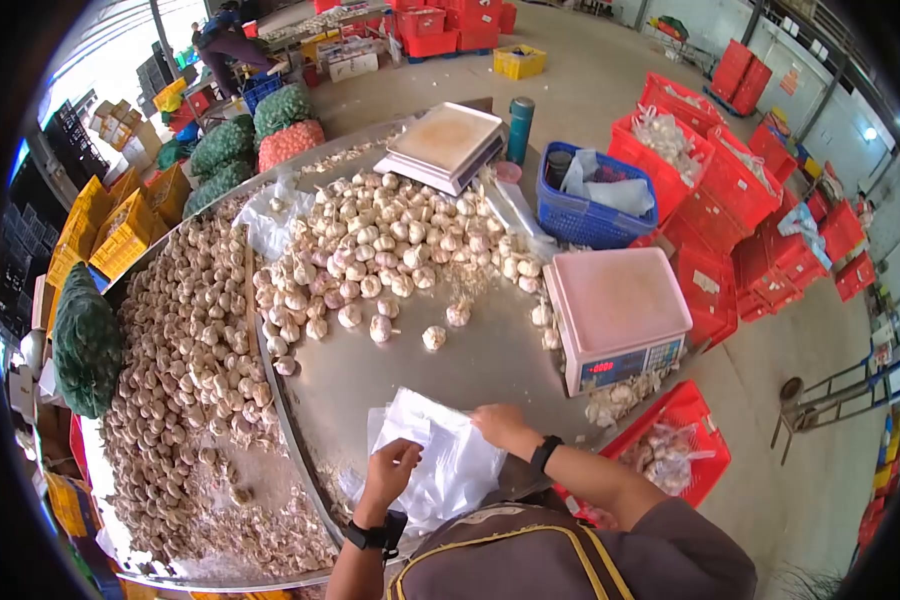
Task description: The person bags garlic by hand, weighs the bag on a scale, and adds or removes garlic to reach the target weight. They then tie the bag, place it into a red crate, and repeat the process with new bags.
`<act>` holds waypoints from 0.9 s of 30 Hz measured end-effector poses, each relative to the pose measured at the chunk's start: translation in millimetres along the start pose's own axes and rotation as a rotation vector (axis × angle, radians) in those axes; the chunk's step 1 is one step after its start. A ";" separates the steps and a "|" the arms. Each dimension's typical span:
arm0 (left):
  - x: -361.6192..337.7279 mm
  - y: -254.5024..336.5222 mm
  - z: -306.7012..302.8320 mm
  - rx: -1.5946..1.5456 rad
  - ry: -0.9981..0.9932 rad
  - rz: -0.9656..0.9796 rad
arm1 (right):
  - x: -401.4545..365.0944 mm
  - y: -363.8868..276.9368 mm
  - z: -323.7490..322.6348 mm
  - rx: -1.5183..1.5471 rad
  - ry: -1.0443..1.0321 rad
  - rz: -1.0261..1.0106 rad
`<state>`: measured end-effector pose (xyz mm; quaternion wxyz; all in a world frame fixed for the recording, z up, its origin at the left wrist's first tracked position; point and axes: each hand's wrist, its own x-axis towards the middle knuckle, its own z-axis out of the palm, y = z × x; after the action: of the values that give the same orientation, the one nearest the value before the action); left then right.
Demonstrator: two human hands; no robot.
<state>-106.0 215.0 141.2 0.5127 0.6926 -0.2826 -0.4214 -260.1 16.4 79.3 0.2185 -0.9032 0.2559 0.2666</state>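
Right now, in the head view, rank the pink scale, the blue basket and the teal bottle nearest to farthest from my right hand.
1. Pink scale, up and right of the right hand.
2. Blue basket, behind that scale.
3. Teal bottle, farthest back.

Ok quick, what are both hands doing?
Left hand: closed, pinching the plastic bag.
Right hand: touching the same bag; grip cannot be told.
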 end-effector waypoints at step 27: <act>-41.6 114.3 -34.4 -1.075 -0.498 -0.027 | 54.9 -17.4 169.6 1.634 -0.005 -0.814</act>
<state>-91.5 229.5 265.9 0.7044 0.2193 -0.1323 -0.6620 -272.8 101.0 -78.0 0.8678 -0.4874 0.0263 -0.0933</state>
